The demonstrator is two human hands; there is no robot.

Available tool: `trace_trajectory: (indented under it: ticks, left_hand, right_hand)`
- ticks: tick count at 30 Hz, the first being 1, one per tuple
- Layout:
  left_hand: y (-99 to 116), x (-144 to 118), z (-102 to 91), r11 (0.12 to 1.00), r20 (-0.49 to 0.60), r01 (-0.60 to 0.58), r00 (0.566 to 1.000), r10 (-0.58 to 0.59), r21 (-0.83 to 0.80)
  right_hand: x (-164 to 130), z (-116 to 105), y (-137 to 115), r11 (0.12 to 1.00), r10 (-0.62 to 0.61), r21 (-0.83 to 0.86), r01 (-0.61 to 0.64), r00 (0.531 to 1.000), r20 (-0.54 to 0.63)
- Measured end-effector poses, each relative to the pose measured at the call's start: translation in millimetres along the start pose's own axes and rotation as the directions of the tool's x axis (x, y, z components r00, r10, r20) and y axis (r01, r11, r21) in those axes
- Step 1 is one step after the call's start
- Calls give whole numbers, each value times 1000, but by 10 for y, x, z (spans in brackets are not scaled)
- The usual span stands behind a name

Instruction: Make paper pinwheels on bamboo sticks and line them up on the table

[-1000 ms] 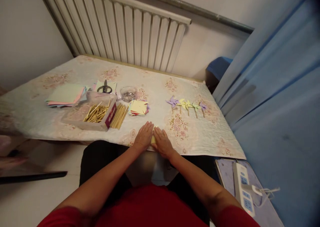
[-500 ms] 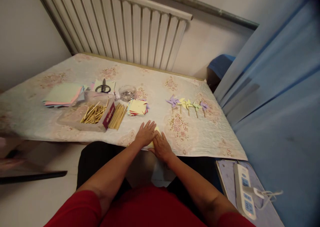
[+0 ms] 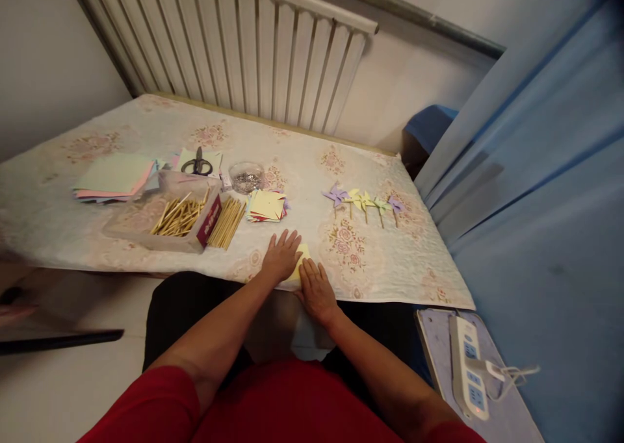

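A small piece of yellow paper [image 3: 303, 251] lies at the table's front edge, partly covered by both hands. My left hand [image 3: 281, 256] rests flat along its left side, fingers stretched out. Along the right side lies my right hand [image 3: 316, 287], also flat, its fingertips touching the paper. Just beyond my left hand sits a stack of cut paper squares [image 3: 266, 206], yellow on top. Wooden sticks [image 3: 227, 222] are lined up beside a clear plastic box [image 3: 141, 235] that holds more sticks. Farther right, several paper pinwheels [image 3: 361, 200] on sticks lie in a row.
Behind the box are black-handled scissors [image 3: 197, 165] and a clear bowl [image 3: 246, 178] of small metal pieces. A pile of coloured paper sheets [image 3: 113, 175] lies at left. A power strip [image 3: 468, 367] sits at lower right, near a blue curtain [image 3: 546, 235].
My hands have moved slightly apart, so more of the yellow paper shows between them. The camera view has shifted a little.
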State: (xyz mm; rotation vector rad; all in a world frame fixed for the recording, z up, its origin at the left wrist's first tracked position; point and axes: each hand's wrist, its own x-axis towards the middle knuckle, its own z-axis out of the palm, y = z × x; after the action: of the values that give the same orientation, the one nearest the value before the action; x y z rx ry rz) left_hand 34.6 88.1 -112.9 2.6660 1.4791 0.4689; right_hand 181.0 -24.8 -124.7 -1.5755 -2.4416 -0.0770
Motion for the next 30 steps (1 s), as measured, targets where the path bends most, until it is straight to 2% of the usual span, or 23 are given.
trace_trajectory:
  ticks: [6, 10, 16, 21, 25, 30]
  left_hand:
    - [15, 8, -6, 996, 40, 86, 995, -86, 9]
    - [23, 10, -8, 995, 53, 95, 994, -96, 15]
    - [24, 4, -14, 995, 53, 98, 994, -99, 12]
    - [21, -10, -13, 996, 33, 85, 996, -86, 23]
    - [11, -1, -6, 996, 37, 91, 995, -91, 20]
    - [-57, 14, -24, 992, 52, 125, 991, -125, 14]
  right_hand:
    - [-187, 40, -4, 999, 13, -31, -14, 999, -33]
    - [-279, -39, -12, 1000, 8, -15, -9, 1000, -25]
    - [-22, -205, -65, 1000, 10, 22, -9, 998, -57]
    - [169, -60, -63, 1000, -24, 17, 24, 1000, 0]
    - [115, 33, -55, 1000, -14, -4, 14, 1000, -6]
    - [40, 43, -51, 1000, 4, 0, -4, 999, -32]
